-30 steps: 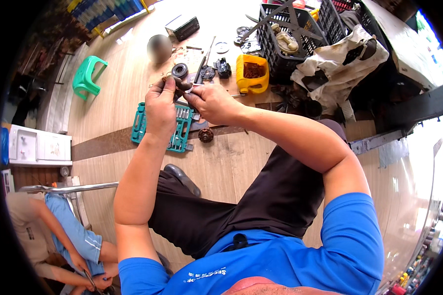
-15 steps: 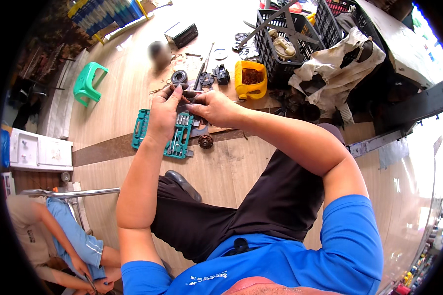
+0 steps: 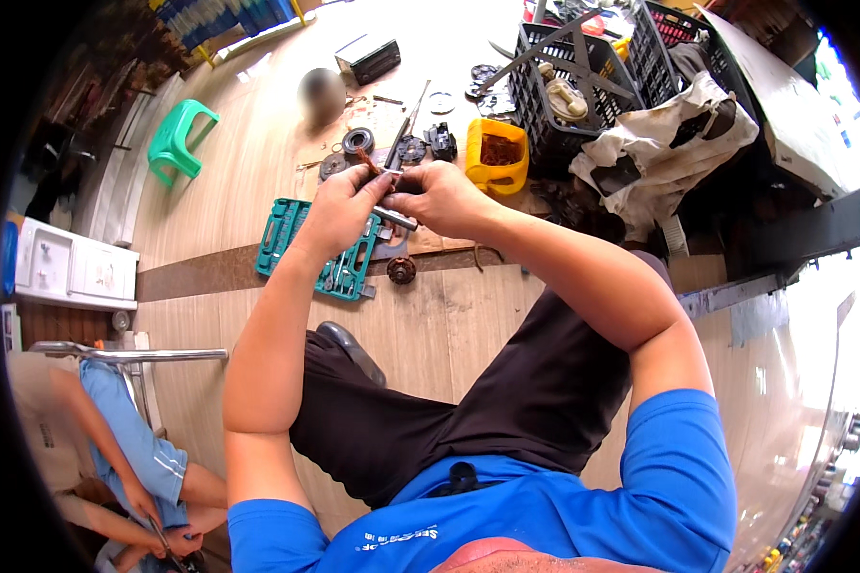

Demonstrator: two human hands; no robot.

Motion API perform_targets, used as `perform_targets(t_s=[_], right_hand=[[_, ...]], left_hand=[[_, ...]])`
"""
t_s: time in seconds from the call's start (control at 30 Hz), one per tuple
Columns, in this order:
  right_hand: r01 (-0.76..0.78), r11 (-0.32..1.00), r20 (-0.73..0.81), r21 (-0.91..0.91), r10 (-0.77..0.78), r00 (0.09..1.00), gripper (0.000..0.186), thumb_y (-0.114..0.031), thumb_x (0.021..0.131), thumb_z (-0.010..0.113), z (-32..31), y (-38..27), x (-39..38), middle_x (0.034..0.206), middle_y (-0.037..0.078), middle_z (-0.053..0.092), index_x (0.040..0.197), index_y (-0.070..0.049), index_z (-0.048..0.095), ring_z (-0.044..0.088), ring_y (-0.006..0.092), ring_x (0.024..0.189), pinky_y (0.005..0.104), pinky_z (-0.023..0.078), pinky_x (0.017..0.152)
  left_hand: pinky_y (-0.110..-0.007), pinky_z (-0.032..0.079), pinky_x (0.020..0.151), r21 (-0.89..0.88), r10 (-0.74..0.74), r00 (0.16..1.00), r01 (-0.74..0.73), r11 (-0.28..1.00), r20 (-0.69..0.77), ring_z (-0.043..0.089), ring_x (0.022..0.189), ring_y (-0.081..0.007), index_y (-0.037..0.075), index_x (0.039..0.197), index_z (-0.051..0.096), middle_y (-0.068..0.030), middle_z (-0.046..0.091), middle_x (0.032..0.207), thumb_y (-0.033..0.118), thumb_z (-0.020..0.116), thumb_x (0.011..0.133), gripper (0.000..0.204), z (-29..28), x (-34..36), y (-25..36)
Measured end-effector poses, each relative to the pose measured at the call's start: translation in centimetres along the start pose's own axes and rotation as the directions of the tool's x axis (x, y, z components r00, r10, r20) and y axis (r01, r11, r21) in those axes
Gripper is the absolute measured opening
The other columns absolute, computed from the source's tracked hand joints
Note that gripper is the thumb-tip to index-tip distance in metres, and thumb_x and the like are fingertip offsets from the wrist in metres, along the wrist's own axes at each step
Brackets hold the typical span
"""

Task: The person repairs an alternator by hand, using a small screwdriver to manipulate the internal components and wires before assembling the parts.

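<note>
My left hand [image 3: 347, 205] and my right hand [image 3: 441, 198] meet above a cardboard sheet on the floor. My left fingers pinch a thin copper-coloured piece [image 3: 367, 161] that sticks up from them; my right fingers are curled beside it on a small part, mostly hidden. Just below lie a short grey bar [image 3: 400, 218] and an open teal socket case [image 3: 278, 232]. A round copper-wound part [image 3: 401, 270] is nearer me. Beyond the hands are a dark ring [image 3: 358, 140], a long dark shaft [image 3: 409, 119], black parts [image 3: 440, 140] and a yellow cut-open jug [image 3: 516, 175].
Black crates [image 3: 550, 134] with a dirty cloth [image 3: 659, 143] stand at right, a green stool [image 3: 176, 134] and white cabinet [image 3: 76, 267] at left. At lower left another person [image 3: 72, 439] sits by a metal bar [image 3: 162, 354], hands on an unclear object.
My hands have moved slightly right and toward me relative to the floor, and the copper-coloured piece now shows above my left fingers. The view has shifted slightly.
</note>
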State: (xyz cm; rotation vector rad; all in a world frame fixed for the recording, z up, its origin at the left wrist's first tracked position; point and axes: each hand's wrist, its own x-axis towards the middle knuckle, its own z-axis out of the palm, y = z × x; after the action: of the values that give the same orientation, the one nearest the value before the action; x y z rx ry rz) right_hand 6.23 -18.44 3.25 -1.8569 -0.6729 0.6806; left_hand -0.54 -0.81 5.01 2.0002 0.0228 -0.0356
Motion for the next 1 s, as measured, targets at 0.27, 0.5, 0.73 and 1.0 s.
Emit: perform_targets(t_s=[0.27, 0.5, 0.73, 1.0], right_hand=[[0.045, 0.973, -0.165, -0.226, -0.084, 0.983, 0.033, -0.029, 0.09, 0.068, -1.3, -0.4, -0.2, 0.082, 0.024, 0.068, 0.095, 0.004, 0.071, 0.069, 0.0314, 0.078, 0.0394, 0.052, 0.073], [-0.052, 0.909, -0.209, -0.414, -0.039, 0.977, 0.036, -0.031, 0.093, 0.062, -2.6, 0.3, 0.9, 0.091, 0.025, 0.069, 0.097, 0.004, 0.07, 0.067, 0.0385, 0.086, 0.0447, 0.052, 0.083], [0.006, 0.575, 0.128, -0.818, 0.171, 0.977, 0.035, -0.031, 0.09, 0.059, 0.0, 17.0, 3.2, 0.085, 0.025, 0.068, 0.082, 0.002, 0.07, 0.067, 0.04, 0.082, 0.048, 0.054, 0.076], [-0.14, 0.386, 0.189, -0.912, 0.696, 0.692, 0.035, -0.033, 0.084, 0.063, -0.6, 24.5, 0.8, 0.09, 0.022, 0.07, 0.082, 0.0, 0.074, 0.068, 0.035, 0.085, 0.0424, 0.054, 0.078]], left_hand=[[-0.035, 0.049, 0.08, 0.342, 0.014, 0.995, -0.046, 0.938, 0.095, 0.063, 0.086, -0.0224, -0.005, 0.11, 0.063, -0.0173, 0.068, 0.094, 0.016, 0.054, 0.098, 0.025, -1.6, 0.0, -0.5], [-0.042, 0.049, 0.084, 0.595, -0.033, 0.993, -0.042, 0.802, 0.115, 0.064, 0.095, -0.035, -0.004, 0.107, 0.062, -0.0216, 0.068, 0.098, 0.023, 0.059, 0.095, 0.03, -1.6, -0.7, -0.6], [-0.046, 0.049, 0.087, 0.72, -0.127, 0.967, -0.073, 0.69, 0.22, 0.064, 0.097, -0.0376, 0.0, 0.101, 0.064, -0.022, 0.067, 0.097, 0.026, 0.06, 0.094, 0.028, -1.6, -1.3, -2.2], [-0.046, 0.049, 0.088, 0.703, -0.196, 0.962, 0.004, 0.711, 0.193, 0.061, 0.101, -0.039, -0.002, 0.106, 0.063, -0.0231, 0.066, 0.103, 0.024, 0.062, 0.093, 0.03, -2.9, -3.4, -2.2]])
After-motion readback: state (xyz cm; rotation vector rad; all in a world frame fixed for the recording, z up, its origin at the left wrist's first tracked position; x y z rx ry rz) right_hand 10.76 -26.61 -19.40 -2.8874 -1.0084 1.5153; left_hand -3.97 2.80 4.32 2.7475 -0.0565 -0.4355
